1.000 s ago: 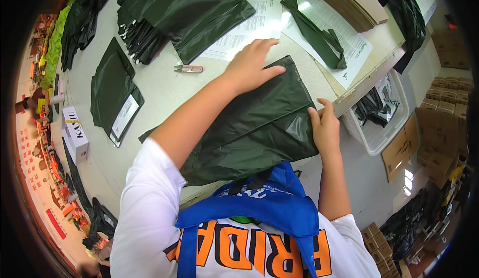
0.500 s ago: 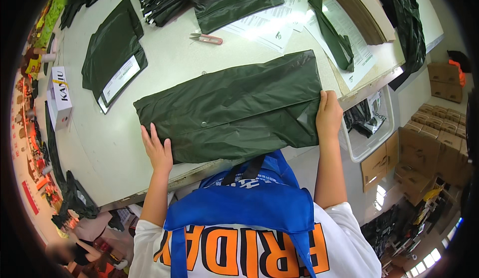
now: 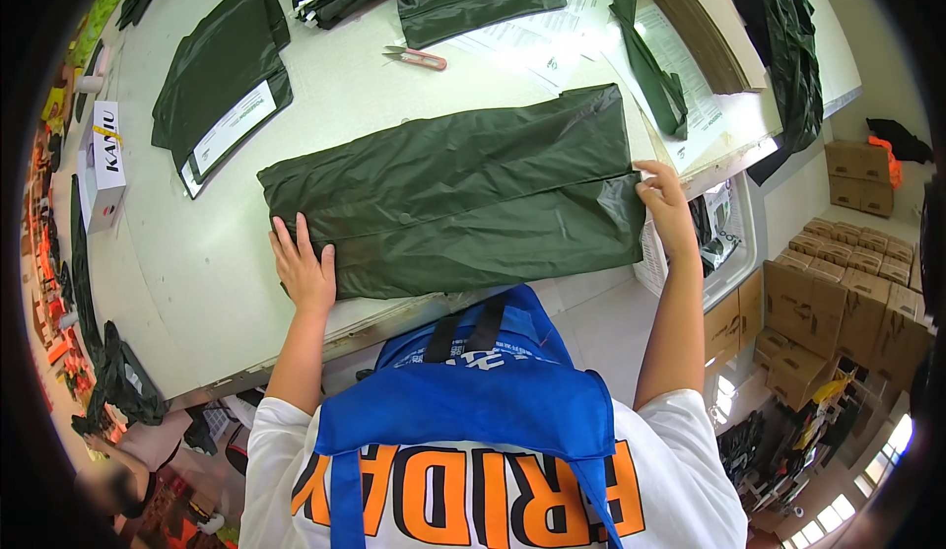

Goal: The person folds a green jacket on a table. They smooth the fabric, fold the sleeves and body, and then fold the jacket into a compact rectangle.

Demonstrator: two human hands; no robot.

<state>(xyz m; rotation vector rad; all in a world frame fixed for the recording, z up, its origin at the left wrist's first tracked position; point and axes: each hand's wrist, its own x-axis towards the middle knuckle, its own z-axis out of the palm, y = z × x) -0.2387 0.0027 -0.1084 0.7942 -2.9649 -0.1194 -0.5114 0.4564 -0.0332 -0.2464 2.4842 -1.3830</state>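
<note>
A folded dark green waterproof garment [image 3: 453,199], glossy and creased, lies lengthwise on the near part of the table. My left hand [image 3: 305,268] rests flat on its near left corner with the fingers spread. At the garment's right end is my right hand [image 3: 672,212], its thumb and forefinger apart beside the edge; it does not grip the cloth. Beyond the garment lies a pair of red-handled thread snips [image 3: 416,57].
The pale table [image 3: 212,273] carries folded green pieces with a white label [image 3: 225,61] at left, printed sheets [image 3: 695,115], a green strap [image 3: 650,66] and a cardboard stack [image 3: 705,32]. A white basket [image 3: 744,243] stands off the right edge, with cartons [image 3: 857,273] beyond.
My right hand has let go of the garment's right edge and shifted outward, its fingers parting. The garment now lies flatter and smoother. My left hand stays on the near left corner.
</note>
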